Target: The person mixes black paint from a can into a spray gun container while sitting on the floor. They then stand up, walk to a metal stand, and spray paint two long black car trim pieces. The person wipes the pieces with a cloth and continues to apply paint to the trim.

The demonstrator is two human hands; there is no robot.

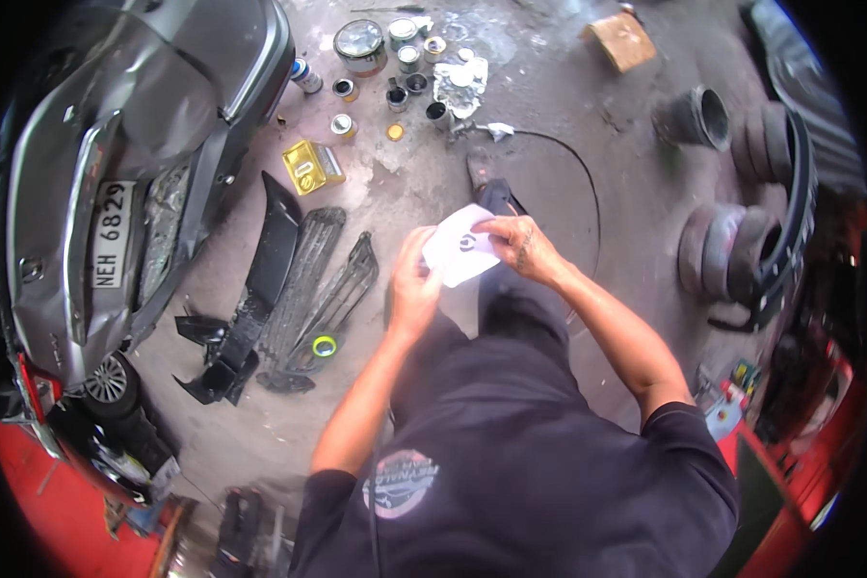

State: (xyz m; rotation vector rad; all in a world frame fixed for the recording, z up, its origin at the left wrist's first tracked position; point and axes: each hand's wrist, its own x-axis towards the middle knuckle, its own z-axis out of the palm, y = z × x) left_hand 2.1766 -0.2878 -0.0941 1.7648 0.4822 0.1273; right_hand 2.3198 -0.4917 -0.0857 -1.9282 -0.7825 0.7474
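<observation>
A piece of white paper (460, 252) with a dark printed mark is held up in front of my legs, between both hands. My left hand (415, 279) grips its left edge, fingers partly hidden behind it. On the upper right side, my right hand (522, 243) pinches the paper, the fingertips resting on its face. Whether the paper is flat or folded into a cone, I cannot tell. Past the paper, a spray gun (464, 128) with a black hose (573, 149) lies on the floor.
Paint cans (360, 48) and small cups stand ahead, near a yellow tin (312, 168). Black plastic car trim (260, 289) and a green tape roll (325, 346) lie at left, beside a grey car (67, 279). A bucket (696, 119) and stacked tyres (708, 252) stand right.
</observation>
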